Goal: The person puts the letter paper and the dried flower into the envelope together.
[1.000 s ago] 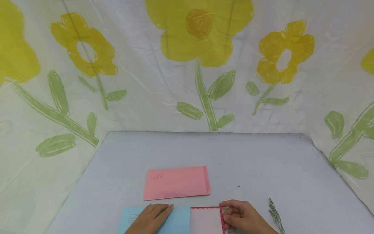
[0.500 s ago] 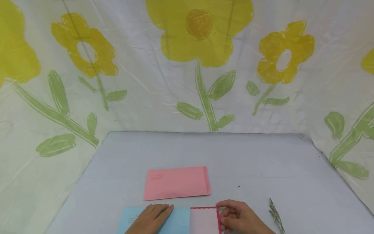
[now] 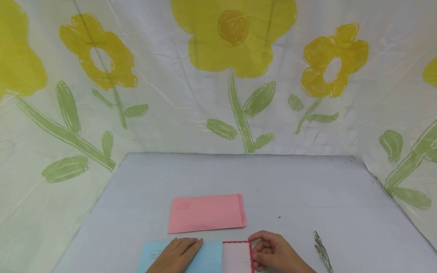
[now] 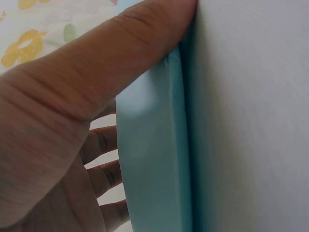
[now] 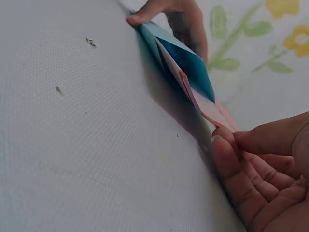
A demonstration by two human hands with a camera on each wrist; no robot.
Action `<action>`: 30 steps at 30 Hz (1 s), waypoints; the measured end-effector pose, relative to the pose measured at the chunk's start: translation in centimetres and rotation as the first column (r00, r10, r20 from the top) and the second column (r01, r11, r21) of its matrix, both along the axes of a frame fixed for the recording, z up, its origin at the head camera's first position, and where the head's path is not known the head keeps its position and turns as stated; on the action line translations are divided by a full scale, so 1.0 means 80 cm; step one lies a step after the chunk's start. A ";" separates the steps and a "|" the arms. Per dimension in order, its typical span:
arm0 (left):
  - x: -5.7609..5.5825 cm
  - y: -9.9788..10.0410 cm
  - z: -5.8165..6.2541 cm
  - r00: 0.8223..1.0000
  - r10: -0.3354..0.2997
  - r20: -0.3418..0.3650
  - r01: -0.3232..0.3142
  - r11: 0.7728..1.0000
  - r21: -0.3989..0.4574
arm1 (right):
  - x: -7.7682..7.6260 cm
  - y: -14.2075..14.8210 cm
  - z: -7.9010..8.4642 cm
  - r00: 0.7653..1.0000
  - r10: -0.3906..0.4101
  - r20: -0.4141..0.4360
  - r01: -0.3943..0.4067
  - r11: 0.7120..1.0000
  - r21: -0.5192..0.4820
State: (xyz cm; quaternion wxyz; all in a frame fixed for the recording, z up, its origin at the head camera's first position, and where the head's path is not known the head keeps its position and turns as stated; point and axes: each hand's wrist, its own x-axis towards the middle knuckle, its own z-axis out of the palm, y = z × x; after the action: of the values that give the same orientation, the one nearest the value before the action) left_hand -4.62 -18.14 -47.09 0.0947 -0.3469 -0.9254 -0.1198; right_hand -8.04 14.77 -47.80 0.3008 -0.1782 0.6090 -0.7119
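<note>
A light blue envelope [image 3: 209,258] lies at the near edge of the head view, its mouth facing right. My left hand [image 3: 176,254] grips it, with the thumb [image 4: 140,43] at its near edge and the fingers spread toward the far side. A pale pink card [image 3: 236,258] with a red scalloped border is partly inside the envelope. My right hand [image 3: 274,251] pinches the card's outer right end between thumb and fingers. In the right wrist view the envelope's mouth [image 5: 188,60] gapes around the card. The inserted part of the card is hidden.
Just behind the blue envelope lies a pink envelope [image 3: 206,213], its flap to the right. A dried grassy sprig [image 3: 322,251] is right of my right hand. The table [image 3: 290,182] is pale grey, with a flower-printed curtain [image 3: 164,125] behind it.
My right hand has moved left with the card, and less of the card shows outside the blue envelope. The left hand has stayed in place.
</note>
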 end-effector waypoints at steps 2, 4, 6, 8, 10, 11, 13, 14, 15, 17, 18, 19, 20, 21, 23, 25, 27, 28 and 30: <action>0.003 0.001 0.002 0.999 0.018 0.032 -0.018 1.000 -0.003 | 0.000 -0.002 -0.001 1.000 -0.002 0.009 0.002 1.000 0.000; 0.005 0.002 0.004 0.998 0.031 0.057 -0.030 1.000 -0.004 | -0.001 -0.003 -0.002 1.000 -0.003 0.012 0.003 1.000 0.001; 0.005 0.002 0.005 0.998 0.035 0.057 -0.035 0.999 -0.009 | -0.001 -0.005 -0.003 1.000 -0.004 0.015 0.004 1.000 -0.002; 0.003 0.001 0.004 0.999 0.018 0.033 -0.018 1.000 -0.004 | -0.001 -0.007 -0.003 1.000 -0.006 0.010 0.006 1.000 -0.001; 0.000 0.000 0.003 1.000 -0.005 -0.003 0.005 1.000 0.002 | -0.001 -0.009 -0.003 1.000 -0.005 -0.002 0.005 1.000 -0.001; -0.001 0.000 0.002 1.000 -0.014 -0.023 0.014 1.000 0.005 | -0.001 -0.010 -0.003 1.000 -0.005 -0.008 0.005 1.000 -0.002; -0.003 -0.001 0.000 0.997 -0.039 -0.062 0.040 0.999 0.015 | -0.001 -0.012 -0.003 1.000 -0.005 -0.023 0.005 1.000 -0.001; -0.004 -0.002 0.000 0.997 -0.043 -0.072 0.044 0.999 0.016 | -0.002 -0.012 -0.003 0.999 -0.005 -0.032 0.005 1.000 -0.001; -0.004 -0.002 -0.001 0.996 -0.046 -0.079 0.047 0.999 0.018 | -0.002 -0.013 -0.003 0.999 -0.005 -0.037 0.005 1.000 -0.002; -0.005 -0.002 -0.001 0.995 -0.048 -0.085 0.050 0.999 0.019 | -0.002 -0.014 -0.003 0.999 -0.004 -0.044 0.004 1.000 -0.002; -0.005 -0.003 -0.002 0.995 -0.046 -0.083 0.048 0.999 0.018 | -0.002 -0.015 -0.003 0.999 -0.004 -0.046 0.004 1.000 -0.001; -0.004 -0.003 -0.002 0.996 -0.044 -0.079 0.046 0.999 0.017 | -0.003 -0.015 -0.003 0.999 -0.004 -0.047 0.004 1.000 0.000; -0.004 -0.003 -0.002 0.996 -0.043 -0.076 0.044 0.999 0.015 | -0.003 -0.015 -0.004 0.999 -0.004 -0.048 0.004 1.000 0.002; -0.004 -0.003 -0.002 0.996 -0.041 -0.078 0.042 0.999 0.016 | -0.003 -0.016 -0.004 0.999 -0.003 -0.048 0.003 1.000 0.004; -0.004 -0.002 -0.003 0.996 -0.036 -0.086 0.038 0.999 0.018 | -0.003 -0.016 -0.004 0.999 -0.004 -0.047 0.004 1.000 0.008; -0.004 -0.002 -0.003 0.995 -0.034 -0.094 0.036 0.999 0.019 | -0.003 -0.017 -0.004 0.999 -0.003 -0.043 0.003 1.000 0.011; -0.004 -0.002 -0.004 0.994 -0.030 -0.104 0.033 0.999 0.022 | -0.002 -0.018 -0.003 0.999 -0.005 -0.037 0.005 1.000 0.013; -0.004 -0.002 -0.004 0.994 -0.029 -0.104 0.031 0.999 0.021 | -0.002 -0.018 -0.003 0.999 -0.006 -0.033 0.006 1.000 0.013; -0.004 -0.002 -0.003 0.995 -0.028 -0.098 0.030 0.999 0.018 | -0.002 -0.019 -0.002 1.000 -0.006 -0.022 0.007 1.000 0.013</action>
State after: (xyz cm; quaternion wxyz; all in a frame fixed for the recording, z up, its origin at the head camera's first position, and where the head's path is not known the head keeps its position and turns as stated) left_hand -4.92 -18.33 -47.37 0.1415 -0.3647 -0.9133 -0.1129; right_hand -8.17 13.26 -47.98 0.2930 -0.1819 0.6176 -0.7068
